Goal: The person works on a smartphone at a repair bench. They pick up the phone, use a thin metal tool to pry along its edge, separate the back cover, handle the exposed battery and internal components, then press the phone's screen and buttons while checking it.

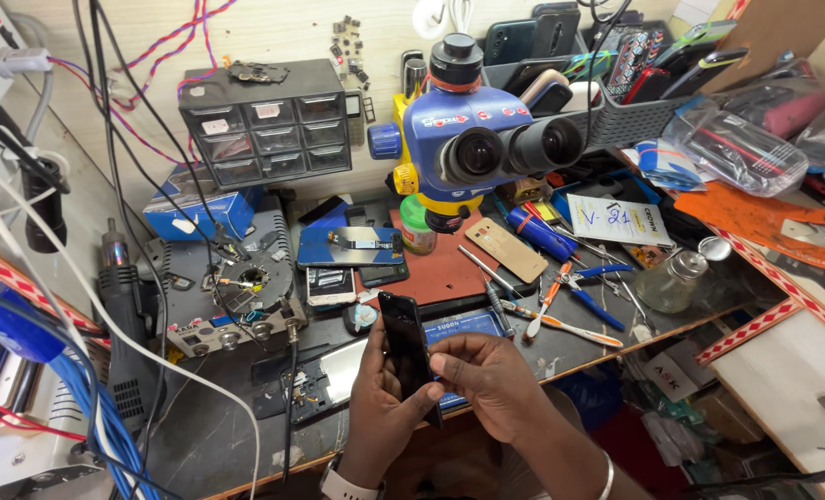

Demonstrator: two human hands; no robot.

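Down low, near the front edge of the bench [199, 435]: black phone [407, 350], upright on its long axis, screen side dark, gripped from both sides. Left hand [383, 398] curled around its lower left edge, fingers closed on it. Right hand [486, 375] closed over the right edge, fingertips [435, 347] pressed to the face. Just behind, flat on the bench, a blue card [463, 326] and an opened phone body [324, 375]. Further back, a small parts cabinet [266, 120] with clear drawers, contents too small to tell. Beside it, a blue microscope [472, 130]. Behind that, a grey basket [616, 116] crammed with phones standing on end. Right of centre, a glass jar [672, 278], lid [713, 248] off beside it, contents unclear. Near the red mat [445, 268], a small green-lidded pot [419, 222].
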